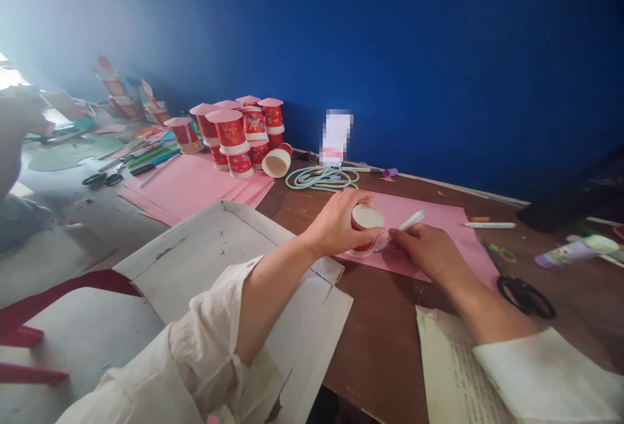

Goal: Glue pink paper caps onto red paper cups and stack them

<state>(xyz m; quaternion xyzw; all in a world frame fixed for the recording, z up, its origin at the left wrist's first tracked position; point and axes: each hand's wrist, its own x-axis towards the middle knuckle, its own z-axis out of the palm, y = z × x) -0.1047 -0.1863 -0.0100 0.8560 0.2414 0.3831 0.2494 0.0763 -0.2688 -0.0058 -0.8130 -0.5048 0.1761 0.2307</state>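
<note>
My left hand [344, 222] is wrapped round a red paper cup with a pale round top [368, 217], which stands on a sheet of pink paper [441, 212]. The cup's lower rim is white, and my fingers hide much of its side. Just right of the cup, my right hand [429, 248] grips a white marker [408, 221], slanted with its lower end down at the paper beside the cup's rim. Whether the tip touches the paper I cannot tell.
Behind are several red cups with pink cone tops [231, 131], a cup on its side [277, 162], and a coiled cable [322, 178]. Black scissors [526, 297], a glue stick [570, 251] and a printed page [451, 365] lie right. A person's arm [12, 138] shows at left.
</note>
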